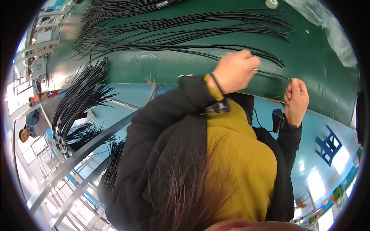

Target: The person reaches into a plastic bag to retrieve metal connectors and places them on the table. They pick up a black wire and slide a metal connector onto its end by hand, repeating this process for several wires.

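Both hands pinch one black cable [271, 73] taut over the green desk [165, 65]: left hand [235, 71] fisted mid-length, right hand [296, 99] nipping its end, apart from the laid-out cable bundle [185, 29].

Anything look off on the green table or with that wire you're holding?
Nothing looks damaged or spilled. The left hand and right hand hold one black wire stretched between them over the green table. The black wire bundles fan out loosely, ends uneven, and a clear plastic sheet lies crumpled at the far corner.
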### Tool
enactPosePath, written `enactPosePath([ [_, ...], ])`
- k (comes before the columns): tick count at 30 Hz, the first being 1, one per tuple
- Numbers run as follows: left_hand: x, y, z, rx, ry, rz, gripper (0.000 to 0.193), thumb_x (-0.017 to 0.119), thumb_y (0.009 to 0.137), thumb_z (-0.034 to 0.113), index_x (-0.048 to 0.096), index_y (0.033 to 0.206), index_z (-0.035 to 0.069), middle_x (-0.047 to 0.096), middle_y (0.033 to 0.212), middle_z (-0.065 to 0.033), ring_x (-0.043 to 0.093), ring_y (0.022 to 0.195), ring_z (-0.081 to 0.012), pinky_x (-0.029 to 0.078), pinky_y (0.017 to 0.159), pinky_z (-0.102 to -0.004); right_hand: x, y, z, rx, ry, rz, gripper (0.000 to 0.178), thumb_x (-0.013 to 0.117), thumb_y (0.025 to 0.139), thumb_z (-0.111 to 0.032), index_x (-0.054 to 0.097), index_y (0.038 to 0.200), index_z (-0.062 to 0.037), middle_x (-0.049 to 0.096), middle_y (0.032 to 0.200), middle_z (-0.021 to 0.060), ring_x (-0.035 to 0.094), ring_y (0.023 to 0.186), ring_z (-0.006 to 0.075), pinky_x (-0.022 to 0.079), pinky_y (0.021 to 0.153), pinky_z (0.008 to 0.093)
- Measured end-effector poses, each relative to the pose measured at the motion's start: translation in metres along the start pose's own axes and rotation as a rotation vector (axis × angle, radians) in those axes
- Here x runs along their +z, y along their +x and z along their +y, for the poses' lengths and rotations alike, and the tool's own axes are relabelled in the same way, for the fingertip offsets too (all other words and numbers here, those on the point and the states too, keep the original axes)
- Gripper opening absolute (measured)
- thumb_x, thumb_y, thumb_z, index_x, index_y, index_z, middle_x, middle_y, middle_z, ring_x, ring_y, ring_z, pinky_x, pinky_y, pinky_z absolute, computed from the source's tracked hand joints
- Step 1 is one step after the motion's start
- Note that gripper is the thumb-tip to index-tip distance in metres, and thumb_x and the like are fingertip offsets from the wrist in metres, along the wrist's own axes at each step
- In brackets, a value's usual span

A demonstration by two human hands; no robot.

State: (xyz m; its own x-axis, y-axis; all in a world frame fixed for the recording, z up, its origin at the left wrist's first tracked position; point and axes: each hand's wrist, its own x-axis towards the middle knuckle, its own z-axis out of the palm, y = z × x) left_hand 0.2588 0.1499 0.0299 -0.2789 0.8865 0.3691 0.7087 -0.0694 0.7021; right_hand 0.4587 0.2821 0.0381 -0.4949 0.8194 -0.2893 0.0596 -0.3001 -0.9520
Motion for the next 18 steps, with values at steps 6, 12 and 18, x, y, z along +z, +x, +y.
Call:
enactPosePath([
  [6, -0.131, -0.079, -0.067, -0.003, 0.504, -0.016, 0.015, 0.073, 0.066, 0.006, 0.06, 0.074, 0.006, 0.058, 0.08, -0.0087, 0.057, 0.074, -0.0302, 0.045, 0.064, -0.04, -0.017, -0.003, 0.009, 0.032, 0.047, 0.12, 0.01, 0.057, 0.095, -0.015, 0.058, 0.093, -0.0048, 0.049, 0.066, -0.0042, 0.035, 0.049, 0.0011, 0.026, 0.042, 0.0159],
  [12, -0.192, -0.12, -0.087, -0.157, 0.557, -0.047, 0.013, 0.072, 0.071, 0.007, 0.065, 0.083, 0.008, 0.054, 0.081, -0.0079, 0.056, 0.07, -0.0274, 0.046, 0.061, -0.037, -0.02, -0.012, 0.024, 0.11, -0.192, 0.064, 0.013, 0.056, 0.095, -0.016, 0.058, 0.091, -0.0042, 0.049, 0.066, -0.0038, 0.035, 0.048, 0.001, 0.026, 0.04, 0.0166],
  [18, -0.219, -0.124, -0.108, -0.288, 0.559, -0.127, 0.014, 0.069, 0.076, 0.003, 0.064, 0.089, 0.004, 0.056, 0.084, -0.0107, 0.058, 0.076, -0.03, 0.047, 0.066, -0.0351, -0.019, -0.013, 0.023, 0.064, -0.463, 0.137, 0.016, 0.06, 0.092, -0.018, 0.06, 0.086, -0.0029, 0.052, 0.063, -0.003, 0.042, 0.051, 0.0025, 0.031, 0.043, 0.0196],
])
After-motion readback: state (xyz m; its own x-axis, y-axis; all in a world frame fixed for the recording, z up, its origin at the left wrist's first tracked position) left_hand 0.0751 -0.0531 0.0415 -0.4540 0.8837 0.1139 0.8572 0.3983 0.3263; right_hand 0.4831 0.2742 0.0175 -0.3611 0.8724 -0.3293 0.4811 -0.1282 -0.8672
